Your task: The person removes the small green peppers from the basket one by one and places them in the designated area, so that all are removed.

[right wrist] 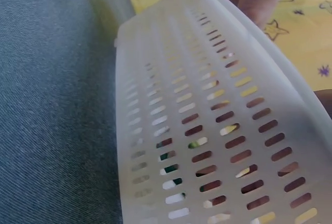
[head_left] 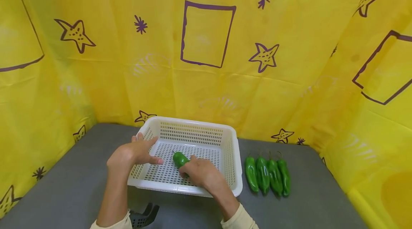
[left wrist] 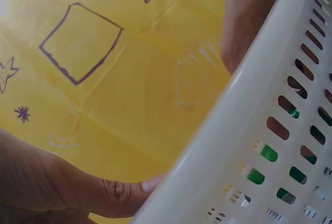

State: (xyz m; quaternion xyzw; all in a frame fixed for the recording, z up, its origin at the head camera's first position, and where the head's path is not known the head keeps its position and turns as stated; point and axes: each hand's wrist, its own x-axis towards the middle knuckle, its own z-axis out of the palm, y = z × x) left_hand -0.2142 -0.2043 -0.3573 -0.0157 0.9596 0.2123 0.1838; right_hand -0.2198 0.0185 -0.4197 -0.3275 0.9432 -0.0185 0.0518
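A green chili pepper (head_left: 179, 158) lies in the white perforated plastic basket (head_left: 193, 121), with its stem end pointing away. My right hand (head_left: 201, 171) reaches over the near rim and grips the pepper's nearer end, which the fingers partly hide. My left hand (head_left: 136, 154) is over the basket's left side, fingers extended and thumb pointing inward, holding nothing. In the left wrist view the left thumb (left wrist: 119, 193) appears beside the basket rim; contact is unclear. The right wrist view mostly shows the basket wall (right wrist: 207, 130), with bits of green through its slots.
Several green chili peppers (head_left: 263, 175) lie side by side on the grey table (head_left: 309, 186), right of the basket. A black perforated piece (head_left: 141, 218) is beside the left sleeve. Yellow patterned cloth (head_left: 206, 89) hangs behind and along both sides.
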